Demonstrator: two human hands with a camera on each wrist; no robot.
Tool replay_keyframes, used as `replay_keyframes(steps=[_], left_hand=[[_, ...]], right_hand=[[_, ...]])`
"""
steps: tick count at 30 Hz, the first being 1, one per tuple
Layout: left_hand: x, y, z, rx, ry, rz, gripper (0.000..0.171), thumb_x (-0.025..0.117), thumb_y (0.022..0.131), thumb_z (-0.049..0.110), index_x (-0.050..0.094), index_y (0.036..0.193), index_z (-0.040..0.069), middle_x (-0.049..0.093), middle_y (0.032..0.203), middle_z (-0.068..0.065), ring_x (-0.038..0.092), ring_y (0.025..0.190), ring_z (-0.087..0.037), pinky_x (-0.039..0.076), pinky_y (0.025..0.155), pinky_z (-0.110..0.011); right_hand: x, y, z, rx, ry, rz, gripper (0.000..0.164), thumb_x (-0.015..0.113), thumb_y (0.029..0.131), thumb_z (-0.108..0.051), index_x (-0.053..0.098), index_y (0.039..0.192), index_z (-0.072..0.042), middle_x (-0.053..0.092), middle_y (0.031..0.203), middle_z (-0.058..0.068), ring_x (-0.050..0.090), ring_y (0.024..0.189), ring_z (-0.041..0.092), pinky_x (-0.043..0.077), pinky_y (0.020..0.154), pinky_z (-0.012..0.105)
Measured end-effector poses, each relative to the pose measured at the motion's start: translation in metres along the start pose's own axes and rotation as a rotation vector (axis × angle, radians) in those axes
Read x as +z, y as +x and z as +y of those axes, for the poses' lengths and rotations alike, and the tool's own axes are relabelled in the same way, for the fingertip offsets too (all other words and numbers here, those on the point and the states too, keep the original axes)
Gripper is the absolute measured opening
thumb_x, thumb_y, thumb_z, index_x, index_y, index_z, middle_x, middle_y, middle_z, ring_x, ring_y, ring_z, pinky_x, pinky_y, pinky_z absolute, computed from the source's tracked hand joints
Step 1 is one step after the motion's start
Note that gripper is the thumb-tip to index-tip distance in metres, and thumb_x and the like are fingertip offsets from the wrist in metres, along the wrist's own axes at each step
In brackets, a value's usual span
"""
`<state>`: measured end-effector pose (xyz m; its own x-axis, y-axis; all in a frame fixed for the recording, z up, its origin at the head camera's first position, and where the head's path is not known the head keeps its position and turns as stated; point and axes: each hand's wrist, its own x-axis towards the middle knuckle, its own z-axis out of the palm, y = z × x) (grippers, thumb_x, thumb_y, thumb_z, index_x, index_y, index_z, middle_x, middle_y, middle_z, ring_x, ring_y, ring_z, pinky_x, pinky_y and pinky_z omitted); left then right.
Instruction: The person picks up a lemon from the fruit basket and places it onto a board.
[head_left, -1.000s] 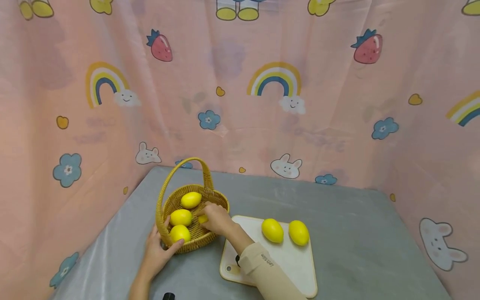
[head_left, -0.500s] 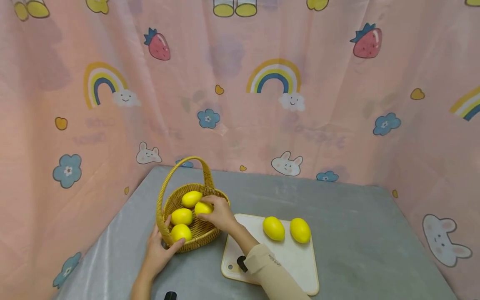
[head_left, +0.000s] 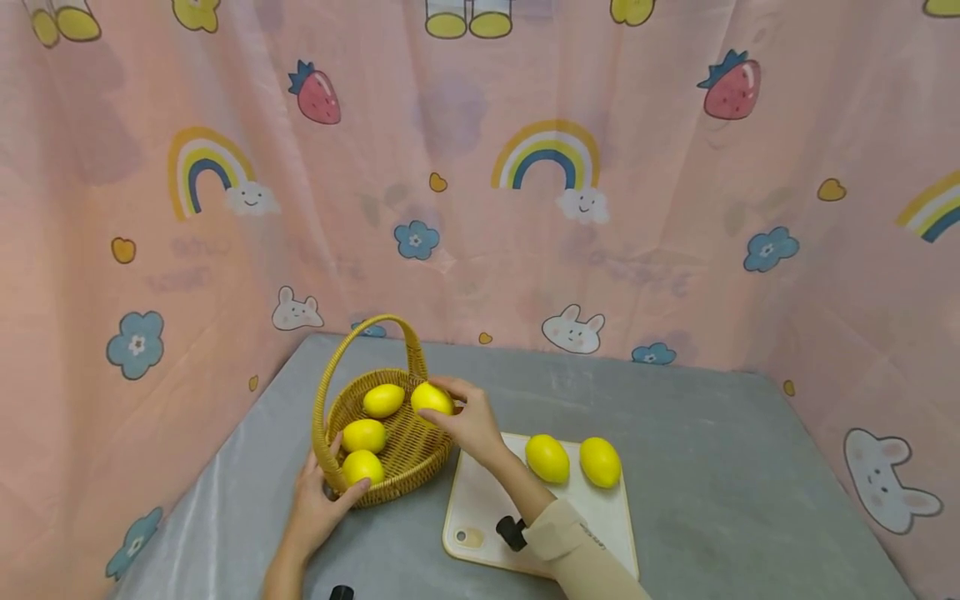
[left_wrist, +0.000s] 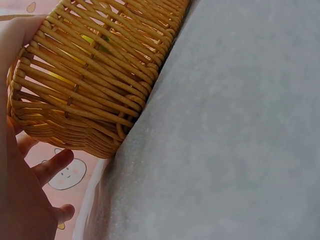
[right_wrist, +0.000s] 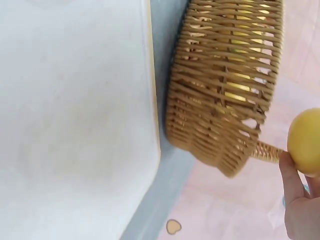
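My right hand (head_left: 471,421) pinches a lemon (head_left: 431,402) between thumb and fingers, raised over the right rim of the yellow wicker basket (head_left: 411,480). In the right wrist view the held lemon (right_wrist: 306,141) appears at the right edge, apart from the basket wall (right_wrist: 220,95). My left hand (head_left: 313,508) holds the basket's near left side, its thumb over the rim. In the left wrist view some of its fingers (left_wrist: 54,166) spread beside the woven wall (left_wrist: 95,80). Three lemons lie inside: one at the back (head_left: 383,401), two along the left.
A white cutting board (head_left: 480,500) lies right of the basket, bearing two lemons (head_left: 547,458) near its far edge. The basket's tall handle (head_left: 324,392) arches above its left side. A patterned pink curtain (head_left: 465,275) hangs behind the grey table (head_left: 712,483).
My right hand has lifted the lemon from inside the basket and carried it up and right to the rim. The left hand stays at the basket's side.
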<state>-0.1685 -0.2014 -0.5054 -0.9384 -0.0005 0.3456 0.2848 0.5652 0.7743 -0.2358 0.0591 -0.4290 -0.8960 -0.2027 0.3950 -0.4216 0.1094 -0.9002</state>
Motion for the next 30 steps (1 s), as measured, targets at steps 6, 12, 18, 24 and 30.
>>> replay_keyframes(steps=[6, 12, 18, 24, 30], left_hand=[[0.002, -0.001, -0.003, -0.005, -0.021, 0.004, 0.086, 0.08, 0.082, 0.024, 0.037, 0.151, -0.003, 0.019, 0.161, -0.023, 0.018, 0.143, -0.053, 0.013, 0.103, -0.079], [0.001, 0.0, -0.002, 0.007, -0.031, 0.008, 0.085, 0.08, 0.082, 0.023, 0.038, 0.151, -0.004, 0.02, 0.16, -0.025, 0.019, 0.142, -0.054, 0.015, 0.102, -0.079], [-0.002, 0.001, -0.001, 0.032, -0.053, 0.014, 0.084, 0.08, 0.083, 0.019, 0.037, 0.15, -0.006, 0.019, 0.161, -0.025, 0.019, 0.142, -0.053, 0.018, 0.104, -0.077], [-0.003, 0.002, 0.001, 0.018, -0.025, -0.001, 0.084, 0.079, 0.084, 0.023, 0.037, 0.151, -0.005, 0.019, 0.16, -0.027, 0.02, 0.142, -0.053, 0.018, 0.103, -0.077], [0.0, 0.0, 0.0, -0.01, -0.032, -0.012, 0.085, 0.08, 0.083, 0.023, 0.036, 0.152, -0.004, 0.018, 0.161, -0.026, 0.018, 0.143, -0.053, 0.016, 0.103, -0.077]], right_hand=[[-0.028, -0.012, -0.005, -0.013, -0.038, 0.112, 0.045, 0.081, 0.084, -0.009, 0.067, 0.127, -0.002, 0.065, 0.126, 0.014, 0.063, 0.11, 0.032, 0.058, 0.083, 0.039], [-0.048, -0.021, -0.002, 0.047, -0.104, 0.175, 0.043, 0.081, 0.083, -0.007, 0.069, 0.123, -0.001, 0.065, 0.124, 0.015, 0.062, 0.11, 0.034, 0.057, 0.083, 0.043], [-0.054, -0.031, 0.007, 0.083, -0.181, 0.199, 0.039, 0.082, 0.081, -0.004, 0.07, 0.117, 0.005, 0.067, 0.12, 0.019, 0.063, 0.108, 0.037, 0.055, 0.087, 0.048], [-0.054, -0.042, 0.015, 0.153, -0.252, 0.154, 0.04, 0.082, 0.079, -0.002, 0.07, 0.117, 0.004, 0.069, 0.117, 0.018, 0.064, 0.107, 0.037, 0.053, 0.09, 0.049], [-0.053, -0.049, 0.025, 0.189, -0.309, 0.072, 0.042, 0.081, 0.08, 0.0, 0.068, 0.118, 0.008, 0.068, 0.118, 0.022, 0.062, 0.111, 0.039, 0.051, 0.094, 0.05]])
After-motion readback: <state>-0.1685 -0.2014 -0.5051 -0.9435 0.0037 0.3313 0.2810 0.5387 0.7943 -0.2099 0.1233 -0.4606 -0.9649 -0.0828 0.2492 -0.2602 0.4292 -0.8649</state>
